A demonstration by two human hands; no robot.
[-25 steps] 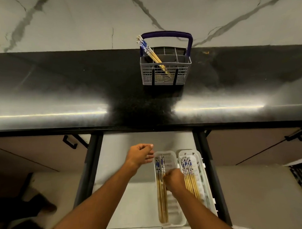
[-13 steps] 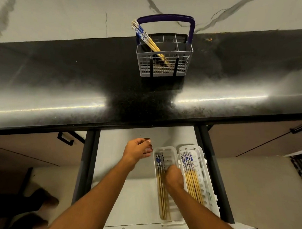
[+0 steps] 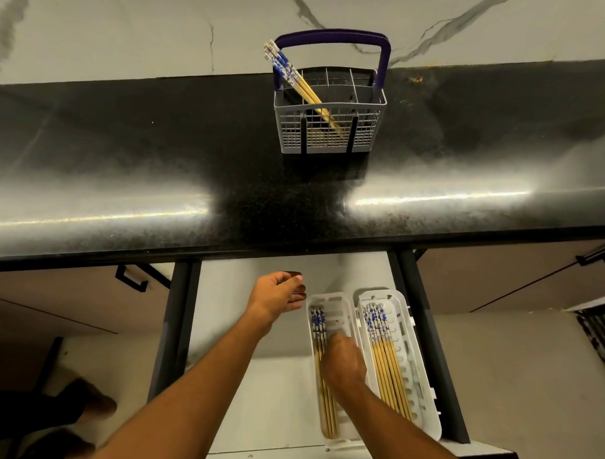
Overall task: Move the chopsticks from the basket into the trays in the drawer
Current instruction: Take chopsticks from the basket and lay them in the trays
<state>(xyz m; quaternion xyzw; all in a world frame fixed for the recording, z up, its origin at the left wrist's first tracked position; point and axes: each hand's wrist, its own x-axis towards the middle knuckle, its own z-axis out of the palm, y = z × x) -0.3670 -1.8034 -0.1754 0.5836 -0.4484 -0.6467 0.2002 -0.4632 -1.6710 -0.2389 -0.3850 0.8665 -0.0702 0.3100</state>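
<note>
A grey wire basket [image 3: 366, 135] with a purple handle stands on the black counter, holding several bamboo chopsticks [image 3: 299, 85] with blue-and-white tops that lean left. Below, two white trays lie side by side in the open drawer. The right tray [image 3: 416, 367] holds several chopsticks [image 3: 385, 362]. The left tray [image 3: 329, 300] holds a few chopsticks [image 3: 319, 336], and my right hand [image 3: 344, 363] rests over them with its fingers down in the tray; its grip is hidden. My left hand [image 3: 278, 293] hovers just left of that tray, fingers loosely curled and empty.
The black counter [image 3: 159, 155] overhangs the drawer's back. Dark drawer rails [image 3: 174, 328] run along both sides. The bare drawer floor [image 3: 271, 400] lies left of the trays. A cabinet handle [image 3: 131, 276] sits at left, another [image 3: 598, 257] at right. Shoes [image 3: 82, 400] show at lower left.
My right hand has shifted slightly down the left tray over its chopsticks. My left hand stays beside the tray. The view has tilted a little.
</note>
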